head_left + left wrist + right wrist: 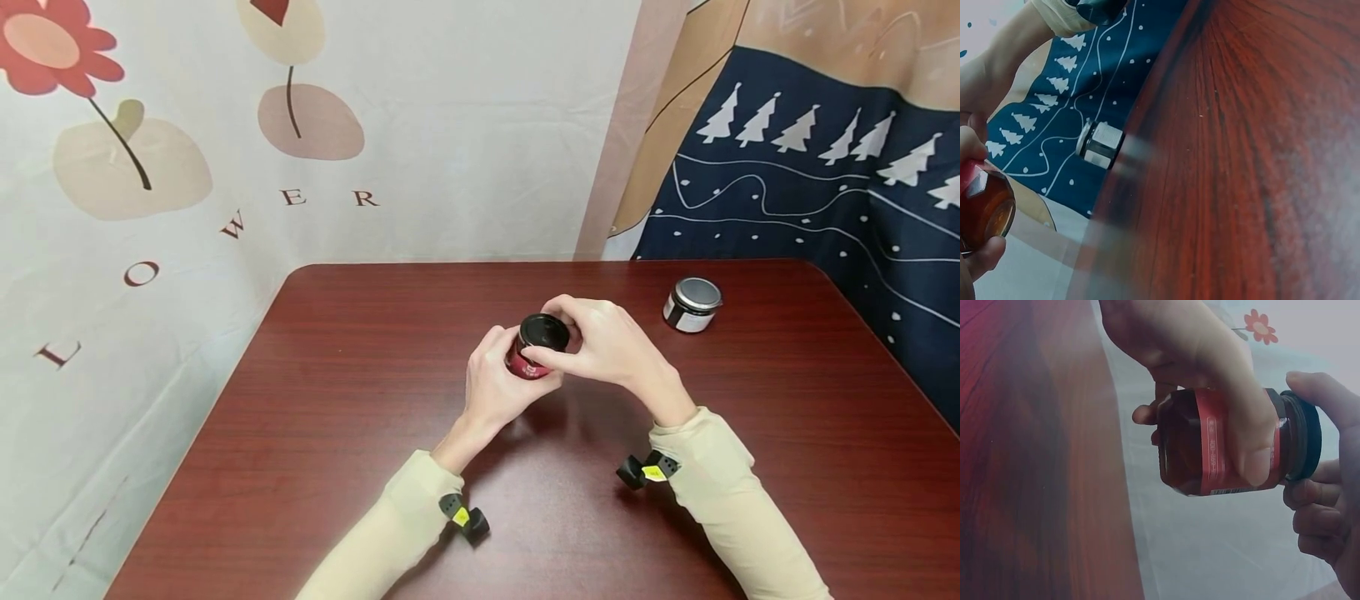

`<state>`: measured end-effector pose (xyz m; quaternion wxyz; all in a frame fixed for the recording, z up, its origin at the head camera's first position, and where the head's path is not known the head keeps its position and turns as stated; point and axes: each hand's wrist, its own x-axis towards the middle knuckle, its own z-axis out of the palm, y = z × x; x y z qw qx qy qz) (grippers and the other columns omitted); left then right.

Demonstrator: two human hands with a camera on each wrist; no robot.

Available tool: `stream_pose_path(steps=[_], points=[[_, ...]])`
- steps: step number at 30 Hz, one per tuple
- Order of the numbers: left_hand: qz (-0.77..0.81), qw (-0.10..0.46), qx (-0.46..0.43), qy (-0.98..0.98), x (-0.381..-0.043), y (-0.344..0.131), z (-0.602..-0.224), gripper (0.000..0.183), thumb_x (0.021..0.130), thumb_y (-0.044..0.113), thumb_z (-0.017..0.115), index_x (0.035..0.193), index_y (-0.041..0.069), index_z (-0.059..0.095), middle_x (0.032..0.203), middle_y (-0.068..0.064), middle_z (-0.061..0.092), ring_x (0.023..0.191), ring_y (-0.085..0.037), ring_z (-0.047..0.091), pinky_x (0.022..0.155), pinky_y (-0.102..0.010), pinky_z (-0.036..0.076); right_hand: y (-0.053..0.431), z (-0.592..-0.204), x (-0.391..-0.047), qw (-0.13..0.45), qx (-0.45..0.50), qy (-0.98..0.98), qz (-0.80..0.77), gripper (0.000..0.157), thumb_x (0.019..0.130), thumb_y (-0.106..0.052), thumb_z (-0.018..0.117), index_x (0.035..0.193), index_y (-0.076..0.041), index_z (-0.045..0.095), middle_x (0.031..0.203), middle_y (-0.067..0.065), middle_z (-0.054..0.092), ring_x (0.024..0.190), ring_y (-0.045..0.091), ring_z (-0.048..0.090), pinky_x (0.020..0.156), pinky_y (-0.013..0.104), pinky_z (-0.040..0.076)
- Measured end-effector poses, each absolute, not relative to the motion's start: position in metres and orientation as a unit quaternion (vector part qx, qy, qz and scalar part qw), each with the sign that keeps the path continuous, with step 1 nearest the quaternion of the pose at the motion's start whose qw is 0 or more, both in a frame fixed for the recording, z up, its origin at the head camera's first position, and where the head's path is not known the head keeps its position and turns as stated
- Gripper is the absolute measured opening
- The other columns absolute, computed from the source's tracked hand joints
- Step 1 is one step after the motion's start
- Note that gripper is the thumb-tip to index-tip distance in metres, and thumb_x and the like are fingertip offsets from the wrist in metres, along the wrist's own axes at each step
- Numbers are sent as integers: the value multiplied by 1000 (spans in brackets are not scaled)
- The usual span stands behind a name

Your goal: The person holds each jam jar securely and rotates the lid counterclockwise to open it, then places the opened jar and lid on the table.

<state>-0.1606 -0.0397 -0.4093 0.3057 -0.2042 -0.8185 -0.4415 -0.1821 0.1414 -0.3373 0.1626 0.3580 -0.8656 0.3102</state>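
Observation:
A glass jar (531, 364) with a red label and dark contents is held up over the table, its black lid (544, 331) on top. My left hand (497, 377) grips the jar's body, the thumb lying across the label in the right wrist view. With thumb and fingers, my right hand (611, 340) pinches the lid's rim (1314, 439) from the side. The left wrist view catches just the base end of this jar (988, 209), at its left edge.
A second, smaller jar (693, 305) with a dark lid and white label stands at the back right of the reddish-brown table (360, 400). Behind the table hang a pale flower-print cloth (465, 150) and a navy cloth (795, 187) with white trees.

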Motion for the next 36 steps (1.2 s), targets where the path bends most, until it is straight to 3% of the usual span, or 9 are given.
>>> stream_pose_path(steps=[10,21,36], points=[[-403,328,-173,-837,-157,-37,-411,52,61,28,89,106,9,72,84,-1,56,72,-16,58,61,-34,51,132,-343,-180,200,302,-889,282,51,76,-58,79,99,-16,62,68,-8,59,60,9,53,53,30,46],[-418,327,-196,-824,-160,-37,-410,51,59,26,90,104,7,72,82,-1,57,72,-17,58,63,-33,52,130,-347,-185,274,337,-864,257,39,79,-50,74,93,-15,63,66,-3,60,56,11,52,47,31,43],[-467,314,-235,-792,-164,-40,-407,46,60,22,90,99,6,73,76,1,58,65,-11,52,58,-30,48,130,-349,-188,303,352,-843,271,37,78,-48,74,90,-15,64,64,-4,57,53,9,48,45,30,40]])
